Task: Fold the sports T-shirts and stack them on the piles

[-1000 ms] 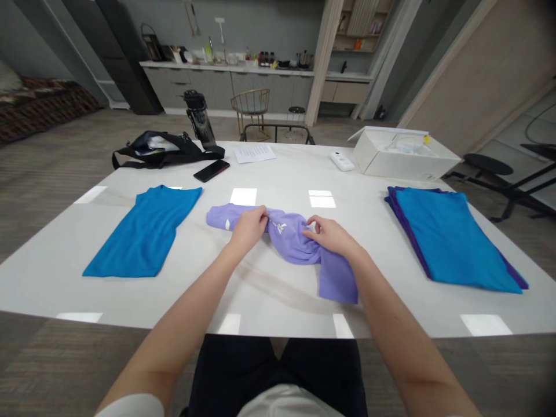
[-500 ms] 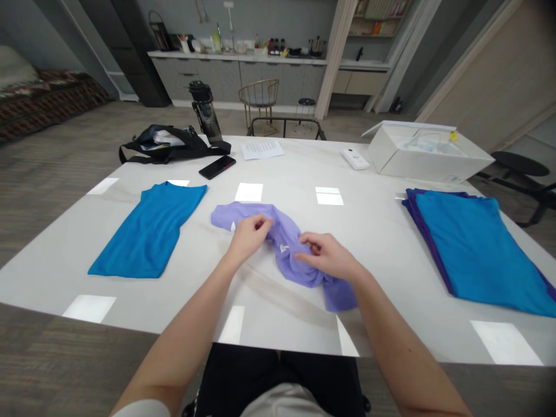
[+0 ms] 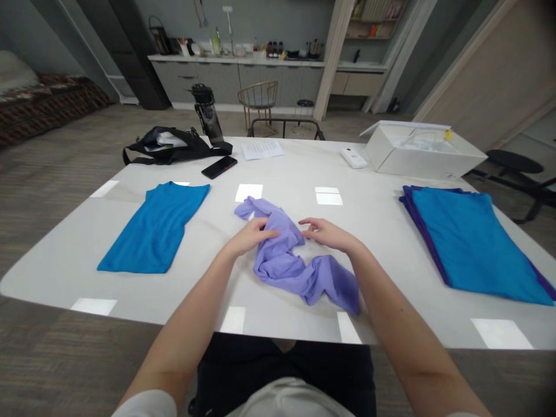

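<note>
Two hands are seen, a left hand [image 3: 251,236] and a right hand [image 3: 328,234], and one crumpled lavender garment [image 3: 278,260] is counted beside them; one flat blue T-shirt [image 3: 154,230] and one stack of at least two shirts [image 3: 452,243] are laid out, while one phone [image 3: 219,167], one water bottle [image 3: 207,114], one sheet of paper [image 3: 262,150], one white box [image 3: 423,152] and one black bag [image 3: 174,147] are also counted

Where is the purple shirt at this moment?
In the head view, the purple shirt lies crumpled mid-table, between the blue shirt and the blue stack, under the left hand, beside the right hand.
</note>
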`<state>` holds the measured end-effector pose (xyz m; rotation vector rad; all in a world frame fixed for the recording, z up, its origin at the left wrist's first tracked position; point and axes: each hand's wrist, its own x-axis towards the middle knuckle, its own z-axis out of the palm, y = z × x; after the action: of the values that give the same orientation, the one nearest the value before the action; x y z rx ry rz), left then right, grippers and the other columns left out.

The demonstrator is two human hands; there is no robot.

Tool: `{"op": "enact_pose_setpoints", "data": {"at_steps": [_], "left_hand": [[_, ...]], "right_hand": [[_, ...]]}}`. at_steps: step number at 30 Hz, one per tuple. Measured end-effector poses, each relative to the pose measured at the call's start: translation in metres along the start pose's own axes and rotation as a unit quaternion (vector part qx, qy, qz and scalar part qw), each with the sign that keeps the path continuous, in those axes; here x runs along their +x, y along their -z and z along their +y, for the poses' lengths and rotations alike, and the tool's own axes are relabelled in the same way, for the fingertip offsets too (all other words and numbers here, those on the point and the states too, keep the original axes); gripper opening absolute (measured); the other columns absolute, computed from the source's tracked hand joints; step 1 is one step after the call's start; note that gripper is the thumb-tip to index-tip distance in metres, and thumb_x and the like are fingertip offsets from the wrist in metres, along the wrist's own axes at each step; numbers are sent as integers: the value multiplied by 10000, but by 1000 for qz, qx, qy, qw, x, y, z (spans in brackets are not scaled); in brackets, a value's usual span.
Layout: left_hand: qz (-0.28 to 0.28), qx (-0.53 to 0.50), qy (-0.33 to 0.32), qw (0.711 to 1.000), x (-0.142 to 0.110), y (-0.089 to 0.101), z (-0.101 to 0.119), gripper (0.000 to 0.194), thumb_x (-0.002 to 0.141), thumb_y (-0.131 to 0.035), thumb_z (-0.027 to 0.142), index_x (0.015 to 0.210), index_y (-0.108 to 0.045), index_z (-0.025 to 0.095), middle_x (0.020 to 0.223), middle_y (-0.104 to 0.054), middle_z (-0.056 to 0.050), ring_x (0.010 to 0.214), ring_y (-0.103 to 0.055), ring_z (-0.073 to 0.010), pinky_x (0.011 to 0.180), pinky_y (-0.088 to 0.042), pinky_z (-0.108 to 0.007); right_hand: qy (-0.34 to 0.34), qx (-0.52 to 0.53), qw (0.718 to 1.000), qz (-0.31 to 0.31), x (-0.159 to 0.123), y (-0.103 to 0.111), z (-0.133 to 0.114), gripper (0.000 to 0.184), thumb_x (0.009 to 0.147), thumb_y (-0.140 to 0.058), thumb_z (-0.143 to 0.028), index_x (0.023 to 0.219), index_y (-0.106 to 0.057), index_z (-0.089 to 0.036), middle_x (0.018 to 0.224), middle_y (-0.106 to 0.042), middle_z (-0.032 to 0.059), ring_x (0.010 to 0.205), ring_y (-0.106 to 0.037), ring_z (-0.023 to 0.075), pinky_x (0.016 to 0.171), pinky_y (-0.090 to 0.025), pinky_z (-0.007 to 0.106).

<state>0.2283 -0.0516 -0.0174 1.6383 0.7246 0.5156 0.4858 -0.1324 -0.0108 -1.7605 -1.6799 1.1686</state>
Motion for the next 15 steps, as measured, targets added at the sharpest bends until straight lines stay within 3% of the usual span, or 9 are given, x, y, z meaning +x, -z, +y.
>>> {"op": "enact_pose_setpoints", "data": {"at_steps": [3, 6, 8, 12, 14, 15], "left_hand": [[-16, -105, 41, 994, 0, 6, -1, 235, 690, -708, 341, 833, -699, 155, 796, -704, -34, 759, -653, -211, 713, -522, -324], [5, -82, 79, 994, -1, 24, -4, 214, 656, -664, 271, 837, -676, 158, 778, -680, -21, 727, -631, -183, 655, -488, -282], [61, -42, 100, 992, -2, 40, -9, 263, 648, -633, 238, 901, -651, 168, 780, -664, -4, 711, -618, -164, 636, -466, -259], [231, 95, 101, 963, 0, 55, -18, 431, 687, -601, 227, 1113, -619, 171, 945, -686, -59, 822, -648, -200, 732, -514, -317], [259, 218, 43, 940, 0, 49, -16, 611, 702, -649, 239, 1308, -575, 201, 1181, -655, -109, 1016, -645, -249, 870, -527, -383], [243, 268, 2, 932, 0, 43, -12, 702, 704, -686, 257, 1390, -537, 230, 1272, -621, -114, 1097, -625, -265, 933, -516, -405]], "right_hand": [[-21, -135, 990, 44, 19, -12, 11, 652, 840, -762, -375, 1424, -557, -171, 902, -711, 41, 768, -623, 172, 701, -442, 258], [11, -217, 974, 66, 25, -28, 10, 400, 855, -730, -380, 1209, -675, -203, 945, -727, 57, 819, -644, 190, 699, -412, 253], [35, -246, 965, 88, 23, -33, 5, 196, 871, -691, -358, 1001, -703, -213, 914, -723, 56, 829, -640, 192, 691, -390, 252], [70, -137, 968, 200, 16, -33, -14, 102, 866, -645, -318, 858, -634, -216, 755, -651, -3, 699, -574, 159, 648, -371, 255], [105, -18, 962, 250, 16, -32, -31, 123, 863, -634, -337, 861, -605, -217, 729, -614, -26, 667, -541, 146, 642, -387, 255], [134, 44, 960, 243, 17, -32, -41, 159, 858, -645, -368, 874, -600, -216, 748, -615, -27, 675, -538, 142, 648, -402, 256]]}}
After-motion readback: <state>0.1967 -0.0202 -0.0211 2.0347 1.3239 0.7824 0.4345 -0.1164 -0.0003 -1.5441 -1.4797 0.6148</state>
